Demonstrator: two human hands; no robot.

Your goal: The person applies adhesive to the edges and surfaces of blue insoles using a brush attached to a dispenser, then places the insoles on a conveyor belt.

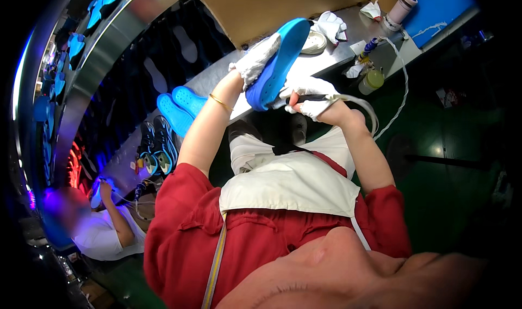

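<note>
In front of me, a blue shoe sole (287, 52) is held up at a slant, its toe end pointing away from me. My left hand (258, 60), in a white glove, grips it along its left side. My right hand (314, 98), also gloved in white with bare fingertips showing, is closed round a slim black-handled tool (311, 98) near the sole's lower end. A pale cord (370, 109) runs from that tool. The tool's tip is hard to make out, so I cannot tell whether it touches the sole.
More blue soles (182, 106) and black-and-blue shoes (157, 146) lie left on the metal bench. Behind are a white shoe (314, 43), white gloves (330, 26), a pink bottle (401, 10) and a greenish jar (372, 80). Blue soles ride a curved rack (100, 31). A co-worker (109, 230) sits left.
</note>
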